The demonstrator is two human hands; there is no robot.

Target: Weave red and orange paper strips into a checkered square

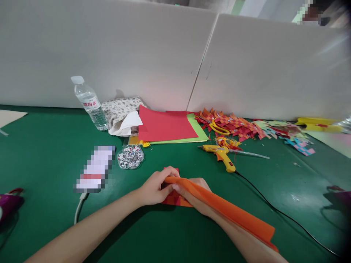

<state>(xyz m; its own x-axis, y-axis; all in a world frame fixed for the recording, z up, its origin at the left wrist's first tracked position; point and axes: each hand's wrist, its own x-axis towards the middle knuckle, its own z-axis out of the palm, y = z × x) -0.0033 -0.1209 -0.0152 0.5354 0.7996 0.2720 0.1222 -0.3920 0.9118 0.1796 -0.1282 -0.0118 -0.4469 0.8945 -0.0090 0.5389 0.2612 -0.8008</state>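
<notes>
An orange paper strip [227, 204], long and folded, slants from between my hands down to the right across my right forearm. My left hand [157, 186] pinches its upper left end between thumb and fingers. Just beside it, my right hand [196, 193] is closed around the paper, its fingers partly hidden behind the strip. Under both hands lies a woven red and orange paper piece [175, 200], mostly covered by them.
Behind are a water bottle [91, 104], a patterned pouch [120, 111], red paper [167, 126], woven pieces [233, 126] and yellow scissors [219, 128]. A corded glue gun [223, 155] lies right; a phone [95, 168] and a dish of googly eyes [131, 157] lie left.
</notes>
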